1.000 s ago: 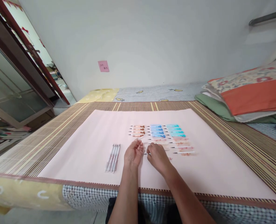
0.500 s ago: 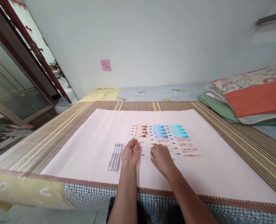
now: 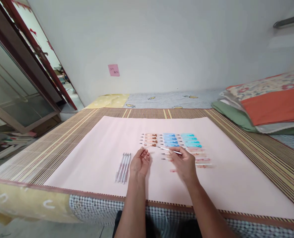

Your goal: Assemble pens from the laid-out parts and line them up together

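Palm up, my left hand (image 3: 140,161) is closed, pinching a small translucent pen part (image 3: 147,147) between thumb and fingertips; its exact shape is hard to make out. My right hand (image 3: 184,162) grips a thin white pen refill (image 3: 165,148), its dark tip pointing left towards that part, a small gap apart. Under and beside my right hand lie more white refills and pinkish pen barrels (image 3: 203,160). A pink pen piece (image 3: 173,171) rests just below my right hand. Several assembled white pens (image 3: 122,168) lie side by side left of my left hand.
Behind my hands are rows of brown pen pieces (image 3: 150,135), blue ones (image 3: 170,142) and turquoise ones (image 3: 190,142), with refills alongside. All lie on a pink sheet (image 3: 87,158) over a striped mat (image 3: 72,127). Folded bedding (image 3: 273,109) is piled at the right, against the wall.
My right hand has lifted the white refill off the sheet and brought it up beside the part in my left hand. A pink piece below is now uncovered. The left hand stays nearly still.
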A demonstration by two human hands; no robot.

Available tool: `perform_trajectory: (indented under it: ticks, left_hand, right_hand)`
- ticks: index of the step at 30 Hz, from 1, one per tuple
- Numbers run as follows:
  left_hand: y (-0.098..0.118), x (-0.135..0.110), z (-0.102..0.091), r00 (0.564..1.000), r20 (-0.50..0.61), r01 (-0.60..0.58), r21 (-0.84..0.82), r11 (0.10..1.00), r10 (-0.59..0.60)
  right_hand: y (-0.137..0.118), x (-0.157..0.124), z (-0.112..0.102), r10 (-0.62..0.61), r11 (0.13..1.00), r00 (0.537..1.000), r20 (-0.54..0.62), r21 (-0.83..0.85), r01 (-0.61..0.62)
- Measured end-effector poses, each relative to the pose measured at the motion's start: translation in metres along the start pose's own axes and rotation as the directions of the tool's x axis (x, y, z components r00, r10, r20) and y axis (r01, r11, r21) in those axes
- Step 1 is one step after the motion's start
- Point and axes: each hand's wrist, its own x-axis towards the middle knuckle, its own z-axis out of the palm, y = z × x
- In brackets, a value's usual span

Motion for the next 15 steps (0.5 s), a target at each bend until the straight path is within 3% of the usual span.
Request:
perform_trajectory:
  ticks: [4, 15]
  left_hand:
    - [-0.004, 0.001, 0.001, 0.999, 0.003, 0.039, 0.067, 0.997, -0.039]
    - [-0.008, 0.002, -0.001, 0.998, 0.04, 0.046, 0.161, 0.986, -0.053]
  right_hand:
    - [-0.003, 0.0, -0.001, -0.039, 0.999, 0.999, -0.036, 0.022, 0.04]
    - [-0.017, -0.003, -0.007, -0.114, 0.988, 0.992, 0.052, -0.096, 0.119]
